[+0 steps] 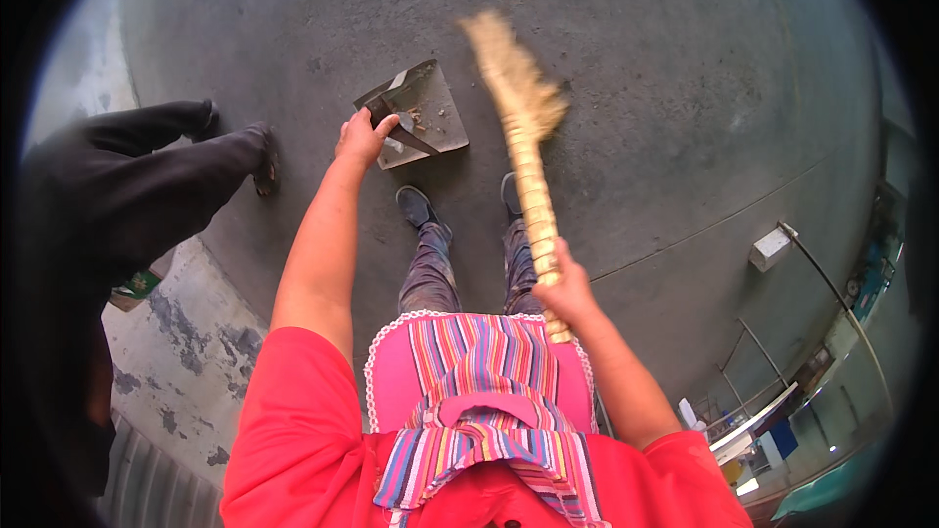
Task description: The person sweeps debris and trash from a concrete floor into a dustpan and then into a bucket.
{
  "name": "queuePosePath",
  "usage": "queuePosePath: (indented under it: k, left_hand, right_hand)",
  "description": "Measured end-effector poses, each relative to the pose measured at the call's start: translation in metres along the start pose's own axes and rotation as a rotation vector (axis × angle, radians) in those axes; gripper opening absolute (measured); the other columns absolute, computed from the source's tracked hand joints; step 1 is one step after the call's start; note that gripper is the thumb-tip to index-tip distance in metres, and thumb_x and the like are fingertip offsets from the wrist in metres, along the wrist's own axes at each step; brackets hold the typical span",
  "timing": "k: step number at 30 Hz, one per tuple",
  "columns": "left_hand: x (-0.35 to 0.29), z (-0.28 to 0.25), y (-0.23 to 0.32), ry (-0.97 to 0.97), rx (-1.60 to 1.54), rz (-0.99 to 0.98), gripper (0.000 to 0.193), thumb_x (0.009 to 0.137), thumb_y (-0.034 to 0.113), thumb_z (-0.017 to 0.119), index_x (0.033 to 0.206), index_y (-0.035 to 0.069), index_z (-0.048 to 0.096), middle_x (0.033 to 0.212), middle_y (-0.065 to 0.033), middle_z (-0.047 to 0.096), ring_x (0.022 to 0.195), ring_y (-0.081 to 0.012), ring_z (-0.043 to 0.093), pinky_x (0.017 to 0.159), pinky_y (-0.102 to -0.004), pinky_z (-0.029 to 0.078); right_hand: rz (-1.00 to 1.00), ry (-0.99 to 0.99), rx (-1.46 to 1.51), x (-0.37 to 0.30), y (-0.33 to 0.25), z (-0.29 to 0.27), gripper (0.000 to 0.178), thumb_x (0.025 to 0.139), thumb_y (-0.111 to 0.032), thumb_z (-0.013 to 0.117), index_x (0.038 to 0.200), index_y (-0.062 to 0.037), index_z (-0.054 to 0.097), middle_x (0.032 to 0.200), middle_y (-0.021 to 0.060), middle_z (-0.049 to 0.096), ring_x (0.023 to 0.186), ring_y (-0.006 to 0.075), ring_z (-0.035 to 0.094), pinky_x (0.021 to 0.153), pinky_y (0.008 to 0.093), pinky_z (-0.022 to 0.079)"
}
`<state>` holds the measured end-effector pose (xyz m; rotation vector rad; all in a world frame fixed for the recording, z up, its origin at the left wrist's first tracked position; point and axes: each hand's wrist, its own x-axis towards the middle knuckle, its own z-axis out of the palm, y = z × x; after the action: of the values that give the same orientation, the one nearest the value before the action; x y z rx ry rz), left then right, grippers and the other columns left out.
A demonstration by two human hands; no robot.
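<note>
My left hand is closed around the dark handle of a metal dustpan, which is held low over the grey floor ahead of my feet. Small pale bits of debris lie in the pan. In my right hand is the wrapped handle of a straw broom, gripped near its end. The broom slants up and away from me, to the right of the dustpan and apart from it. Its bristles are smeared by motion, so I cannot tell whether they touch the floor.
At the left sits another person in dark trousers, feet on the floor near the dustpan. A pale, peeling surface is below them. To the right are a white block with a pole, a thin metal frame and assorted items.
</note>
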<state>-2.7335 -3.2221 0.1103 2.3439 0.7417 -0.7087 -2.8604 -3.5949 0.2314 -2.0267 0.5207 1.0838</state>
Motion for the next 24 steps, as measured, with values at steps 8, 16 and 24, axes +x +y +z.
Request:
queuePosePath:
  k: [8,16,24]
  left_hand:
    - [-0.012,-0.003,-0.021,-0.200,-0.249,0.060,0.052,0.073,0.046,0.067,0.096,0.000,0.062,0.098,-0.0199,0.063,0.094,-0.0328,0.060,0.080,-0.0395,0.046]
    - [-0.133,-0.034,-0.084,-0.057,-0.504,0.124,0.032,0.075,0.031,0.070,0.084,0.002,0.063,0.074,-0.0011,0.061,0.069,-0.0096,0.052,0.066,-0.0275,0.045]
    - [-0.238,-0.084,-0.120,0.113,-0.862,-0.202,0.028,0.082,0.035,0.066,0.081,0.008,0.058,0.068,0.0017,0.056,0.061,-0.0061,0.047,0.053,-0.0227,0.038]
  right_hand:
    - [0.119,-0.342,0.294,-0.083,-0.041,-0.052,0.081,0.065,0.000,0.064,0.139,-0.0059,0.031,0.083,0.0081,0.059,0.058,0.0106,0.055,0.054,0.0243,0.046]
    - [0.169,0.132,0.553,-0.107,0.005,-0.162,0.082,0.064,0.010,0.055,0.137,-0.0116,0.024,0.067,0.0089,0.053,0.047,0.0185,0.056,0.039,0.0305,0.046]
    - [0.220,0.292,0.550,0.046,-0.023,-0.026,0.048,0.061,0.002,0.067,0.099,-0.0036,0.038,0.074,0.0142,0.056,0.055,0.0272,0.061,0.046,0.0399,0.052]
